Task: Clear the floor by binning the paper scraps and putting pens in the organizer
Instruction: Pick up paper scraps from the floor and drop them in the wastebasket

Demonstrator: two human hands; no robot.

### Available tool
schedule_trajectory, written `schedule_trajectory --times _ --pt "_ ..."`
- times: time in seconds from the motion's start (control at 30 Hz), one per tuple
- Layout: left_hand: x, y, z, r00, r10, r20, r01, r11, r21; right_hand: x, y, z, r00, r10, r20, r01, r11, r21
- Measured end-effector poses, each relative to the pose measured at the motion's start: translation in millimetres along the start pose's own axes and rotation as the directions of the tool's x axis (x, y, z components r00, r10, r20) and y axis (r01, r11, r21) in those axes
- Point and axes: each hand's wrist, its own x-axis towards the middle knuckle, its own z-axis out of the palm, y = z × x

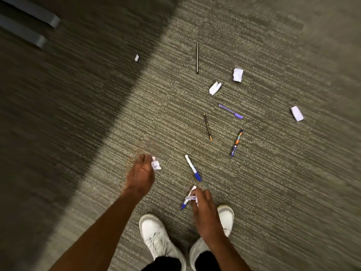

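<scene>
Your left hand (pixel 141 174) pinches a paper scrap (pixel 155 164) above the carpet (pixel 273 182). Your right hand (pixel 202 202) grasps a blue-capped pen (pixel 185 203) together with some paper, just in front of your white shoes (pixel 154 235). A second blue-capped pen (pixel 193 168) lies between your hands. Further away lie a pencil (pixel 207 126), a purple pen (pixel 230 111), a colourful pen (pixel 236 143), a dark thin pen (pixel 197 58) and four more scraps (pixel 238 74).

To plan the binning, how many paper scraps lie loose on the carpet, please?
4 paper scraps: one upper left, two right of centre, one far right. More may be hidden.
</scene>
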Motion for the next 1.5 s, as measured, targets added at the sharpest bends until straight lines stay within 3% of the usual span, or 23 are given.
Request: schedule_trajectory --times 0.2,0.37,0.5,0.7,0.83,0.97,1.1,1.3,1.5 --pt "-83 65 -102 0.996 0.04 -0.08 -0.058 0.968 -0.243 -51 -93 -102 0.999 -0.036 -0.03 0.037 0.999 0.02" --pt "-147 98 -183 0.993 -0.037 -0.11 -0.015 0.9 -0.436 -87 -171 -172 0.993 -0.11 -0.029 0.112 0.992 0.055" --pt "-198 117 -250 0.978 -0.163 -0.129 0.038 0.752 -0.659 -119 -229 -208 0.989 -0.144 -0.026 0.146 0.987 0.071" --pt "-274 113 -336 0.926 -0.325 -0.193 0.052 0.617 -0.785 -174 -311 -211 0.971 -0.233 0.05 0.225 0.965 0.134" --pt "-325 81 -368 0.848 -0.471 -0.245 0.041 0.518 -0.854 -218 -358 -179 0.96 -0.222 0.172 0.183 0.96 0.213" --pt "-376 17 -377 0.789 -0.606 -0.1 0.089 0.273 -0.958 -263 -408 -121 0.934 -0.199 0.298 0.092 0.937 0.337" --pt "-444 -70 -384 0.733 -0.68 -0.024 0.034 0.072 -0.997 -321 -468 -43 0.891 -0.188 0.414 0.001 0.912 0.411" --pt "-550 -189 -397 0.615 -0.788 0.02 -0.072 -0.081 -0.994 -411 -537 77 0.788 -0.14 0.6 -0.134 0.911 0.389" --pt "-625 -300 -391 0.417 -0.901 0.119 -0.201 -0.219 -0.955 -482 -599 198 0.671 -0.104 0.734 -0.218 0.919 0.329"
